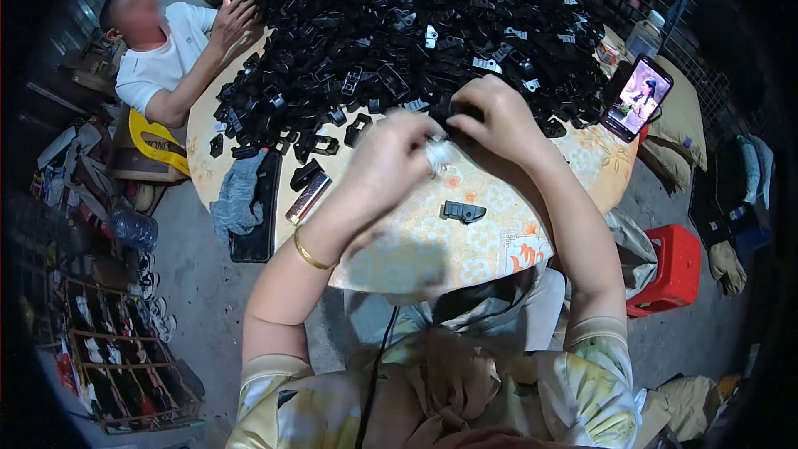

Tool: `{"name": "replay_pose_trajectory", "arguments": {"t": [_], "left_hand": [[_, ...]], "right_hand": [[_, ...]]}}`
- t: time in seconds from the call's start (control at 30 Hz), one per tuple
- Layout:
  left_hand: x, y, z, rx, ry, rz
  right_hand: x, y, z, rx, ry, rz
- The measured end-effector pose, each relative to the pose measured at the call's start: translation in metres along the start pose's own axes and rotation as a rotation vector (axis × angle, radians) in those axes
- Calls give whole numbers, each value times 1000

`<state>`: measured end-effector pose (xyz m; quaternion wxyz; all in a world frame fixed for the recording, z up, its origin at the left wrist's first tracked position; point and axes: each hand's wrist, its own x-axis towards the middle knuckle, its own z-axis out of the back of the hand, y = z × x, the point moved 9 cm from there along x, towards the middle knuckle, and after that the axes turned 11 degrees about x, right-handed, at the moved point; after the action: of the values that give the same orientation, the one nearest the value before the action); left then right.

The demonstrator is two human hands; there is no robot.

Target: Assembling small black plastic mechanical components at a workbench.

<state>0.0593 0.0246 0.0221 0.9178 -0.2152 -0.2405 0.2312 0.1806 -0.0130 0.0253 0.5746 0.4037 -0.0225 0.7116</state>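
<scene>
My left hand (395, 150) is smeared by motion over the near part of the table, its fingers curled. A whitish blurred thing (440, 155) shows at its fingertips; I cannot make out what it is. Close beside it, my right hand (497, 112) is closed, thumb and fingers bent round a small black plastic part (440, 112), mostly hidden against the pile. Beyond both hands spreads a large heap of black plastic parts (391, 41), some with bright metal pieces. One single black part (462, 212) lies apart on the flowered tabletop (399, 254), nearer to me.
A shiny oblong case (307, 198) lies left of my left forearm, near a grey-blue cloth (239, 195) on a dark tray (258, 241). A propped phone (637, 98) and clear bottle (647, 36) stand right. Another person (170, 58) sits far left. A red stool (667, 270) stands right.
</scene>
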Motion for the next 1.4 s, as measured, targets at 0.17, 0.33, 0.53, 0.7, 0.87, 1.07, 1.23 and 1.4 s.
{"name": "replay_pose_trajectory", "arguments": {"t": [0.17,0.33,0.53,0.7,0.87,1.07,1.23,1.4], "left_hand": [[5,21,14,576,-164,28],[4,32,4,567,-138,6],[8,21,11,353,-305,-94],[14,52,-16,-824,-21,420],[14,56,-36,-1367,45,458],[11,71,-36,-1200,-13,544],[13,45,-23,-1015,-13,371],[16,47,-26,-1166,83,294]], "right_hand": [[0,-31,6,424,-154,-306],[4,-19,-6,848,-121,-345],[-2,-38,-8,993,-129,-472],[-2,-24,-11,1448,-230,-425],[-3,-17,-21,1081,-150,-454],[0,5,3,289,-196,-102],[1,-21,-1,628,-235,-309],[3,-1,10,439,-96,-190]]}}
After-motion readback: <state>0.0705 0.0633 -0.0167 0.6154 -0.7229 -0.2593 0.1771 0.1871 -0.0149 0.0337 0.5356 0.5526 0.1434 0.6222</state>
